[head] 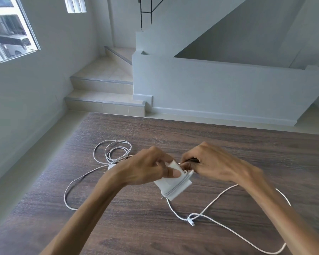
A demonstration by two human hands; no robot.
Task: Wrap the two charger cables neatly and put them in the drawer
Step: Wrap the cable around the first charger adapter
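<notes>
While the left hand [147,167] grips the white charger brick [173,184] just above the wood table [228,153], thumb pressed on its face, the right hand [208,162] pinches its cable [219,196] at the brick's top edge, a few turns already wound round. Rest of that cable trails loose to the right w/ the plug end [191,222] near the front. 2nd charger [111,166] & its loose cable [114,150] lie on the left, well in from the far edge.

2nd charger brick [112,166] mostly behind left wrist | right fingertips [187,165] hidden, prob. pinching cable
</notes>
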